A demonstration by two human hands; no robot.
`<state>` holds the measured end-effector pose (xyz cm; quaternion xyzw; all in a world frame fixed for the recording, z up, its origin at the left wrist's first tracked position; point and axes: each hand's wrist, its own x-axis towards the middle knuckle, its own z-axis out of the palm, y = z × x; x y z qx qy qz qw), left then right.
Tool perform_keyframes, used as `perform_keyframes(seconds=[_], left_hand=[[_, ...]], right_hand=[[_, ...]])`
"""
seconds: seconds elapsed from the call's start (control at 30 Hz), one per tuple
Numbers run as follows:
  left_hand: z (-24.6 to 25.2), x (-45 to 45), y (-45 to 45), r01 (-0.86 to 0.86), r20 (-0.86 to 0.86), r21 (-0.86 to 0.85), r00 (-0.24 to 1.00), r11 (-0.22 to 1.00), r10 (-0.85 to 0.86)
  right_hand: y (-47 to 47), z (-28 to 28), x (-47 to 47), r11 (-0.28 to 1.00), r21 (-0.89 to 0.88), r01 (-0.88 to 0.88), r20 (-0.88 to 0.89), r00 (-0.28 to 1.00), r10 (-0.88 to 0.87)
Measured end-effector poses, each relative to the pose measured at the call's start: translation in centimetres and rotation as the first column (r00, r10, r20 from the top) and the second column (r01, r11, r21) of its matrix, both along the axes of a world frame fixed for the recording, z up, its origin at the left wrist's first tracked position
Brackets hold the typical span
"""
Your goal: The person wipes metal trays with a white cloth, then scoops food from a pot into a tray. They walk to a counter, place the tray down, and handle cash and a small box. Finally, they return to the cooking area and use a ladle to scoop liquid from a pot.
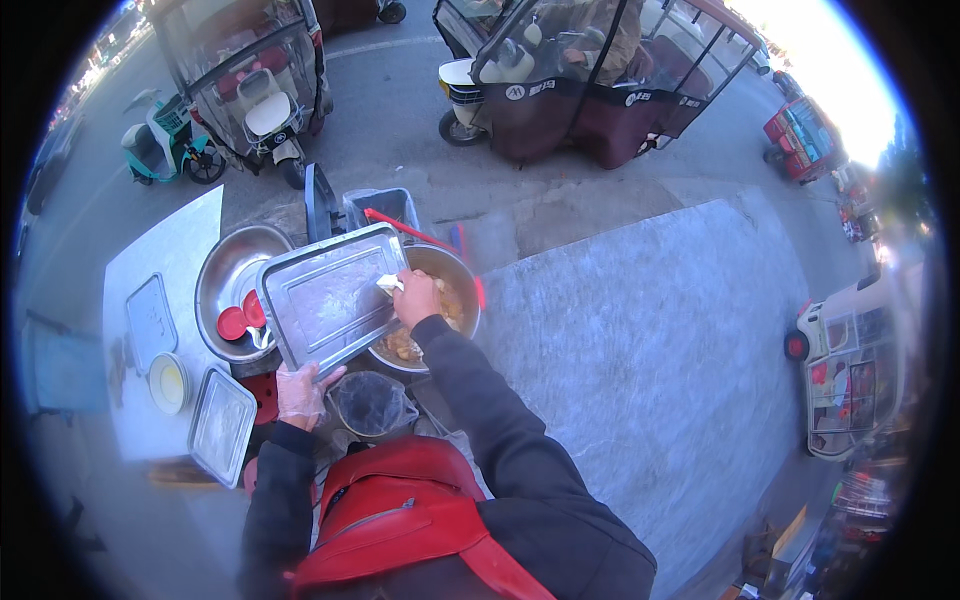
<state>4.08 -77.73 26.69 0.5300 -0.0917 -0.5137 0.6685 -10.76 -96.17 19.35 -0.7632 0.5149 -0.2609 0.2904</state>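
My left hand (301, 388), in a clear plastic glove, grips the near edge of a rectangular stainless-steel tray (330, 300). The tray tilts toward a round metal pot (472, 315) and overhangs part of it. My right hand (417, 298) pinches a small white object (389, 283) against the tray's right side; I cannot tell exactly what it is. Brownish, wet-looking food scraps (400, 344) lie in the pot, partly hidden by my right arm. Left of the tray, a large steel basin (217, 259) holds red-and-white utensils (232, 322).
A white table (150, 255) at left bears another tray (154, 319), stacked plates (169, 384) and a tray at its edge (222, 427). A lined bucket (371, 405) stands before me, a lined bin (382, 202) beyond. Covered three-wheelers (585, 97) stand on the road.
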Motion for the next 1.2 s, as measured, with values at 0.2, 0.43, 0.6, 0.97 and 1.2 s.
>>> perform_keyframes(seconds=[0.2,0.43,0.6,0.97,1.2], left_hand=[[0.3,0.1,0.3,0.133,0.012,-0.087,0.991,0.987,-0.132],[-0.1,0.8,1.5,0.057,-0.109,-0.049,0.992,0.997,-0.062],[0.6,1.2,1.6,0.082,-0.126,-0.086,0.988,0.993,-0.092],[0.6,0.5,1.5,0.099,-0.123,-0.047,0.987,0.994,-0.104],[0.6,0.5,2.0,0.130,-0.090,-0.042,0.987,0.991,-0.133]], right_hand=[[1.1,3.0,4.0,0.955,-0.183,-0.233,0.225,0.936,0.272],[0.5,4.3,0.2,0.987,-0.157,-0.032,0.263,0.962,0.073],[5.6,2.0,0.9,0.993,-0.077,-0.086,0.081,0.992,0.092],[5.0,1.1,6.4,0.943,-0.325,-0.072,0.420,0.882,0.212],[-1.0,4.5,5.1,0.957,-0.268,-0.108,0.204,0.965,0.166]])
